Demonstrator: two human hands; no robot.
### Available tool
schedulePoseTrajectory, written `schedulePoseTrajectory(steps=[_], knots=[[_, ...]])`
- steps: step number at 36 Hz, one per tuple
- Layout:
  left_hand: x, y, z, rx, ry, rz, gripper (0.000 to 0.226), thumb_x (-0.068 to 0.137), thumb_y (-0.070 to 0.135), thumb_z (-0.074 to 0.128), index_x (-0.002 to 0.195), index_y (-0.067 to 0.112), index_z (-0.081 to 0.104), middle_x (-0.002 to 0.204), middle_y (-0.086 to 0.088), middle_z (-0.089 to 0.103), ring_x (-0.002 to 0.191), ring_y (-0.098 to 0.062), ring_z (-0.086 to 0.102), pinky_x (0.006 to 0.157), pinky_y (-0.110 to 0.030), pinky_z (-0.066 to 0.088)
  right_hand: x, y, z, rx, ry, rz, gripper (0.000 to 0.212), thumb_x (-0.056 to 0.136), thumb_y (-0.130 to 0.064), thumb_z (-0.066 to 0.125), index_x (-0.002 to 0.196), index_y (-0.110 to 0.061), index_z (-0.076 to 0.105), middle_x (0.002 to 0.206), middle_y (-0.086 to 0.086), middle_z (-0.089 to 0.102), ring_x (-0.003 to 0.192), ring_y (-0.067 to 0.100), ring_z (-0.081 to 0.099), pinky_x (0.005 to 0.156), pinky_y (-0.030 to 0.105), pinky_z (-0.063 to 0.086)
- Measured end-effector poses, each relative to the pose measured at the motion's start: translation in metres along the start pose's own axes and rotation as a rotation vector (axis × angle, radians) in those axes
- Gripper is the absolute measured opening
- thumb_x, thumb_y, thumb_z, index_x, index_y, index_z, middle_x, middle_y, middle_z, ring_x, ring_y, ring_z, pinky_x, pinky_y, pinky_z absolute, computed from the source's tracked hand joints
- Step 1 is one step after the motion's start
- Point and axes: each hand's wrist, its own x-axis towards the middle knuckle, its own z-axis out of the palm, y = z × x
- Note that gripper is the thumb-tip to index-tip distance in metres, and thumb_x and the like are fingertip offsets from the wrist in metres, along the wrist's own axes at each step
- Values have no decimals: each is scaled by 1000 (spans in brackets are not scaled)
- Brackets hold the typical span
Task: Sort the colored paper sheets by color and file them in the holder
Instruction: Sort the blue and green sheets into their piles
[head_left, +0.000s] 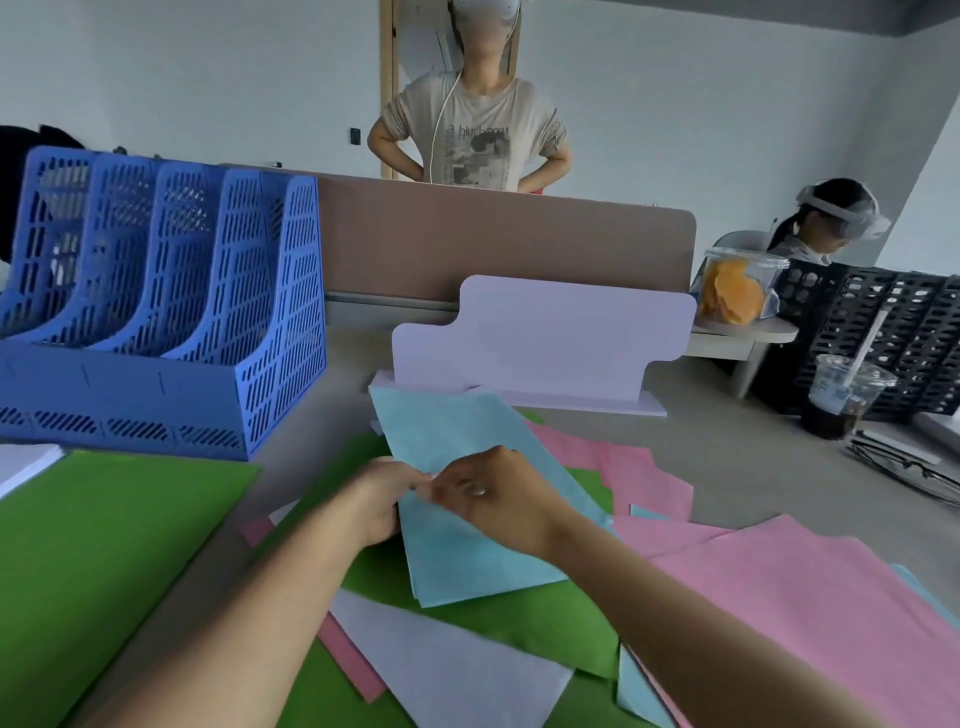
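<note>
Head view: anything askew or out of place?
Yes. Pink sheets, green sheets and a white sheet overlap at odd angles, unsorted. The green paper at left lies apart, flat. Left hand and right hand pinch the light blue sheet. No spill or damage shows.

Holder (156, 322): we see it at the back left of our surface (727, 431).
Stand (540, 338): right of the holder, behind our loose sheets (779, 587).
Top sheet (467, 561): on the loose sheets, in the middle.
Cup (844, 400): far right, glasses (904, 467) just before it.
</note>
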Motion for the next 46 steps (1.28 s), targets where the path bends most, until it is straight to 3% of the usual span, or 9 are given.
schedulePoseTrajectory(steps=[4,7,12,19,26,33,38,41,46], knots=[[0,0,1,41,24,1,32,91,-12,50,117,2,61,99,-13,69,85,-31,65,67,-35,53,-2,31,-36,313,38,146,18,93,-14,62,79,-9,71,78,5,71,70,7,65,76,27,52],[-1,1,2,64,36,0,38,89,-15,45,120,2,58,110,-18,66,93,-35,64,71,-37,52,-3,79,-68,148,142,321,34,87,3,56,68,-22,68,72,3,70,74,22,64,79,42,53],[-1,1,2,38,64,16,41,84,-16,44,118,2,58,110,-22,65,87,-36,64,70,-39,53,-27,134,-104,-107,96,511,37,86,8,56,67,-24,62,81,1,67,83,19,64,76,25,49],[-3,3,3,-29,91,39,33,83,-16,41,100,3,61,87,-18,64,71,-32,61,60,-34,48,-40,135,-118,-175,-180,522,20,91,-8,62,84,-27,63,99,-6,66,100,13,62,96,26,46],[-3,2,1,-24,76,19,39,83,-14,42,113,2,61,90,-18,65,72,-32,62,61,-33,49,-36,128,-119,-206,-292,523,24,90,-1,57,92,-24,63,94,-13,60,98,10,56,93,26,42],[1,2,-1,2,81,11,43,82,-13,46,121,0,58,117,-27,63,83,-36,64,65,-37,53,-36,133,-117,-256,-323,477,26,84,-4,69,84,-30,64,90,-10,66,90,11,60,75,17,43],[0,1,-1,26,47,13,41,83,-11,45,119,1,59,103,-22,66,76,-33,64,60,-33,51,-37,138,-122,-264,-313,463,23,83,-13,74,76,-34,66,84,-13,66,84,8,59,72,15,43],[-1,2,-1,21,30,13,42,82,-11,45,120,1,60,104,-23,66,78,-34,64,63,-34,51,-36,141,-125,-150,-136,433,25,80,-7,76,71,-28,67,73,-11,66,68,4,59,58,7,42],[-3,2,0,19,-1,20,39,83,-12,44,114,3,62,96,-19,68,77,-34,64,64,-35,51,-32,139,-135,-95,577,331,16,81,-9,73,71,-20,68,68,-11,65,63,-2,56,51,8,39]])
